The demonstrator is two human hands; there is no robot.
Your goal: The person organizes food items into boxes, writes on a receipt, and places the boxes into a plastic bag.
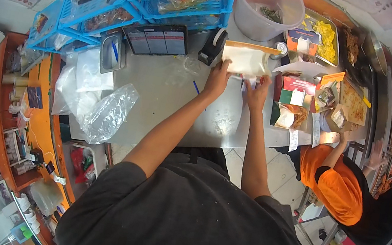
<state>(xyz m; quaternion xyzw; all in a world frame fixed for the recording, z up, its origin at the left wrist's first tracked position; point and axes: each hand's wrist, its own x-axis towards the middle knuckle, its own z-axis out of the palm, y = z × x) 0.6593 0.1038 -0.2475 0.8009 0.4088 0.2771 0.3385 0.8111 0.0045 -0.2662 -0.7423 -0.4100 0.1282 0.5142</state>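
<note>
Left hand (218,79): fingers closed on pale box (244,64). Right hand (257,92): at its edge, grip unclear. Print noted: red-and-white carton (296,85), receipt (293,140), tablet (156,39).

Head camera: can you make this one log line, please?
left hand: grips pale packaging at lower left | right hand: at its lower right | nearby: tablet, black device

Dark grey, pale-flecked T-shirt (186,214); short, loose sleeves (118,182), same dark grey; forearms (174,130) bare.
</note>
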